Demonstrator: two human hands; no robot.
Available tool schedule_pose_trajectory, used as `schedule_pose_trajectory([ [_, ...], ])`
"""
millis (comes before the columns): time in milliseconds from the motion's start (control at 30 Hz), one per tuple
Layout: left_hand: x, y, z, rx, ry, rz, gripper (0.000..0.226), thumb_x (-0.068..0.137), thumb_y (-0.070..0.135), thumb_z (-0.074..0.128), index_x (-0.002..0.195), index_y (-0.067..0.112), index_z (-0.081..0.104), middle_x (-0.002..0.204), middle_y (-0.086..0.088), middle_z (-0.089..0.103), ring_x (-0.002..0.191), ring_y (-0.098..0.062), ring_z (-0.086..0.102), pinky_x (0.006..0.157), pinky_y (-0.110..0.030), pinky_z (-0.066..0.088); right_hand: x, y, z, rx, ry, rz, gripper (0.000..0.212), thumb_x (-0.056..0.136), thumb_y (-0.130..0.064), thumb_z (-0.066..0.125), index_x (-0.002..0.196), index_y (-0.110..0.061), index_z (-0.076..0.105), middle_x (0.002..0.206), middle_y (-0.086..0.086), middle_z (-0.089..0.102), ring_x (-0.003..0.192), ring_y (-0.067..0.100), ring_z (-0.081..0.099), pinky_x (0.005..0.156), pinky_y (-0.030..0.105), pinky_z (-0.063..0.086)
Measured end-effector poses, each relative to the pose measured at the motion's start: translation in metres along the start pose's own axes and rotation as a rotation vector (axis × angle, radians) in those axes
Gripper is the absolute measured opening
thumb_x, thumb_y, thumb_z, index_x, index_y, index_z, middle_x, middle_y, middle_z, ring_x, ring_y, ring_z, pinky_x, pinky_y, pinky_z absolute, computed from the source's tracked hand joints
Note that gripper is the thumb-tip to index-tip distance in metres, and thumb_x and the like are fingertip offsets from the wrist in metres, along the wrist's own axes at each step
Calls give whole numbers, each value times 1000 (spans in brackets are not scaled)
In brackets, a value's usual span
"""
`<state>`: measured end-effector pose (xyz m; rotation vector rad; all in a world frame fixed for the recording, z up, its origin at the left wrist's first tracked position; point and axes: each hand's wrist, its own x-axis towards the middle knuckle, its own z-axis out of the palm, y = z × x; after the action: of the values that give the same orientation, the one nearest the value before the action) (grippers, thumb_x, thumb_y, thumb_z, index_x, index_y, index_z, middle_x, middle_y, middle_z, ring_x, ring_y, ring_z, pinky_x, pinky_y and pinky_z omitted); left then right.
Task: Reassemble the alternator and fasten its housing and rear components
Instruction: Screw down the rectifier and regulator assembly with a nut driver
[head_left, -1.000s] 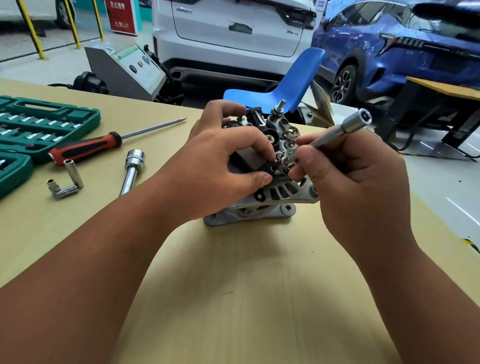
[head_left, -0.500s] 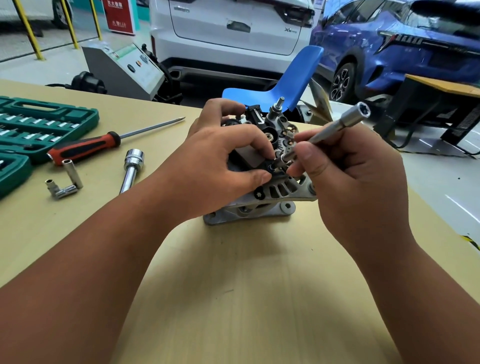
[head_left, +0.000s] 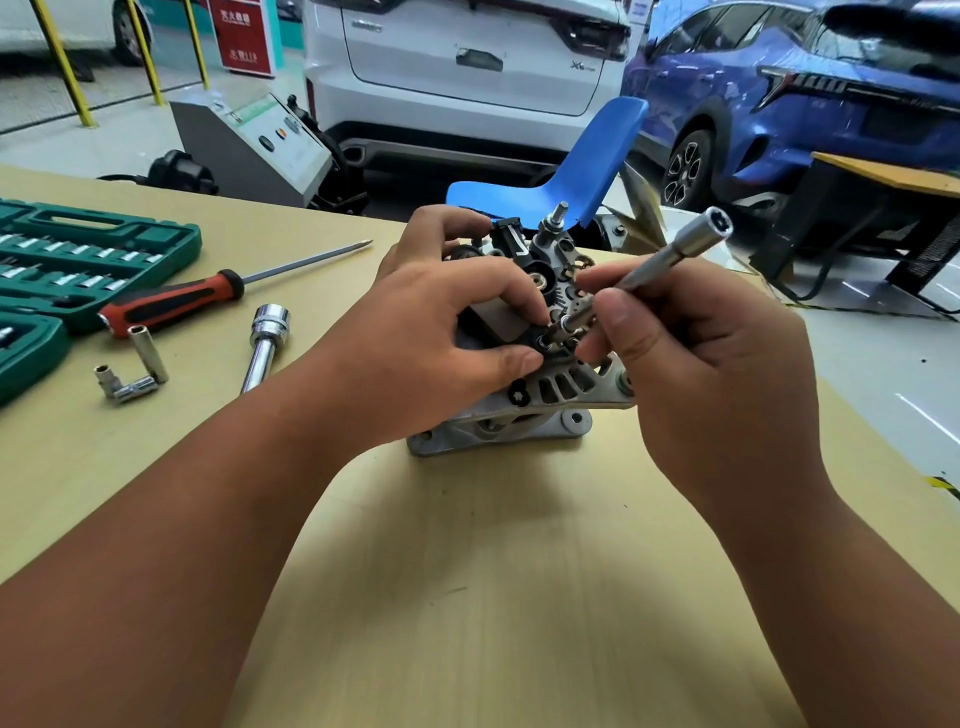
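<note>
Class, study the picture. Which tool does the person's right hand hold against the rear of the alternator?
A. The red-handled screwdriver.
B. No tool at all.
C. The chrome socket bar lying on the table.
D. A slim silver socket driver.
D: the right hand pinches the slim silver socket driver, its tip at the rear of the alternator; the red-handled screwdriver lies apart on the table.

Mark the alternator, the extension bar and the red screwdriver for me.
alternator (head_left: 498, 426): head view, on the silver lower housing.
extension bar (head_left: 670, 254): head view, on the bare shaft near its socket end.
red screwdriver (head_left: 171, 301): head view, on the middle of the handle.
</note>
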<state>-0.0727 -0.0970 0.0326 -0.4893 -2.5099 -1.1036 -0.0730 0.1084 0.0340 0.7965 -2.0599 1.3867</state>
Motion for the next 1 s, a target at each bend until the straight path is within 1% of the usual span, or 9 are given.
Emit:
schedule_pose_trajectory([
  [133,1,-1,-1,9,-8,12,35,83,38,88,93,62,64,150,12,33,144,-16,43,119,-39,38,3,2,6,1,76,-12,15,96,-22,75,85,-23,65,75,-1,67,65,17,63,61,24,49],
  [233,1,-1,-2,15,-13,9,35,83,38,88,93,62,64,150,12,33,145,-15,42,119,-37,38,4,3,8,86,64,19,11,96,-18,75,90,-22,66,75,5,66,67,25,64,64,34,53],
  [400,1,-1,-2,25,-11,6,33,83,39,88,95,60,66,150,12,33,145,-14,41,117,-34,37,0,3,2,71,-5,-3,12,99,-19,66,106,-24,75,78,-7,72,71,11,69,65,12,47],
  [567,0,0,-2,12,-5,5,35,82,37,90,96,60,66,150,12,34,144,-15,42,117,-35,37,2,2,1,16,-12,-17,7,98,-21,69,97,-27,73,78,-7,71,68,10,67,64,13,46],
  [633,0,0,-2,4,0,6,34,82,36,90,96,58,68,149,13,34,143,-14,43,116,-34,37,4,2,5,34,43,9,11,95,-24,73,86,-24,67,73,0,67,64,16,63,61,22,48],
  [733,0,-1,-1,15,4,11,35,82,36,90,95,59,67,149,13,34,141,-12,43,112,-28,35,4,2,9,95,58,21,12,96,-21,74,87,-21,66,73,7,65,65,27,62,62,34,52],
  [833,0,-1,-1,18,10,14,36,81,36,91,95,59,67,148,13,35,141,-10,43,109,-24,34,2,1,6,115,33,19,9,96,-16,72,99,-24,72,76,6,67,67,27,65,62,31,51],
  [933,0,0,-1,11,10,16,36,81,36,91,95,60,67,149,13,35,142,-11,43,112,-29,37,0,-2,3,43,8,3,12,93,-24,66,98,-26,77,76,2,71,67,25,65,59,35,51],
  [1000,1,0,-1,12,9,15,36,81,37,91,95,60,67,149,13,35,142,-13,44,114,-32,38,1,-3,1,34,-22,-6,16,94,-22,65,102,-28,76,78,-4,73,68,16,68,60,24,49],
])
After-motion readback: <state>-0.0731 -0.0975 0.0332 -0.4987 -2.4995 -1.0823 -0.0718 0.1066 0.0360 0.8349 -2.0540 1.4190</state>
